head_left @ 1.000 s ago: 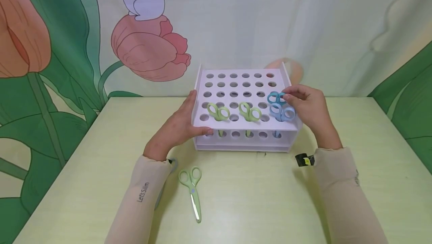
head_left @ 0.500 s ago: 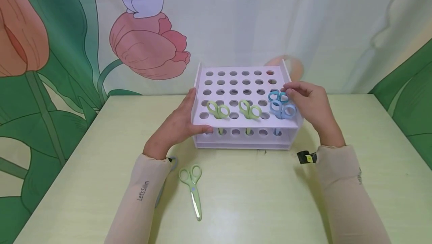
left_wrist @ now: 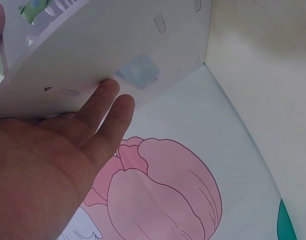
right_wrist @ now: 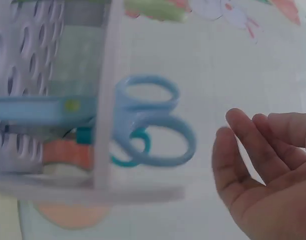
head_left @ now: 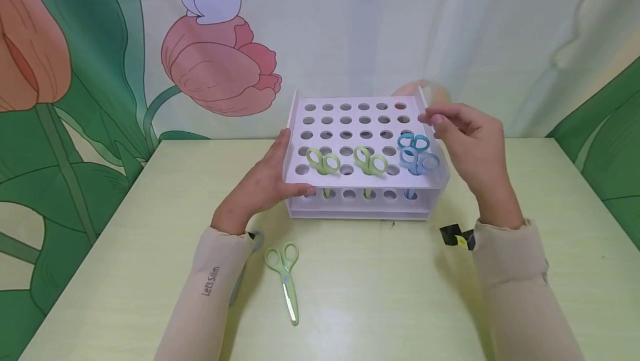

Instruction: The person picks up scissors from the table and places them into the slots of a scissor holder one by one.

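Observation:
A white rack (head_left: 350,182) with rows of round holes stands on the table. My left hand (head_left: 257,189) holds its left side, fingers along the outer wall (left_wrist: 128,50) and thumb on the front edge. Two green scissors, one on the left (head_left: 324,170) and one in the middle (head_left: 370,170), stand handles up in the front row. Light blue scissors (right_wrist: 138,115) fill a front hole at the right, with smaller teal scissors (head_left: 414,143) right behind. My right hand (head_left: 472,153) hovers by the rack's right wall, empty, fingers loosely bent and apart from the handles.
Green scissors (head_left: 287,279) lie on the table (head_left: 370,289) in front of the rack. Blue-grey scissors (head_left: 257,240) lie partly hidden under the left sleeve. A curtain with printed tulips (head_left: 220,66) hangs close behind the rack.
My right hand has let go of the teal scissors' handle and moved up and right. The teal scissors stay in the rack. My left hand keeps its place.

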Demonstrator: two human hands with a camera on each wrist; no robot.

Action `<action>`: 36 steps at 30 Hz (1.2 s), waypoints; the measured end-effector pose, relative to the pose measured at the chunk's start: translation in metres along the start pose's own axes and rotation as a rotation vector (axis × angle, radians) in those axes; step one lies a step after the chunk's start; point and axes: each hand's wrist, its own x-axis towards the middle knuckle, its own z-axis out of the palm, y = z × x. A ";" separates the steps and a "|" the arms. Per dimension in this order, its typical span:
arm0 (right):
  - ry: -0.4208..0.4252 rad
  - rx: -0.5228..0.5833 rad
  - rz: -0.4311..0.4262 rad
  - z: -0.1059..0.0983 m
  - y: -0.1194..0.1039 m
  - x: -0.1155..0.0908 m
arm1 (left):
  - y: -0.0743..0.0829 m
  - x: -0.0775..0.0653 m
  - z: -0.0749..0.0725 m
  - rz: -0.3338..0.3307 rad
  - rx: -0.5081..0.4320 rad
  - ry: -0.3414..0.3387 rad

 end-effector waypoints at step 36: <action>-0.923 0.174 0.068 0.120 0.015 -0.056 | -0.008 -0.002 -0.003 0.007 0.105 0.019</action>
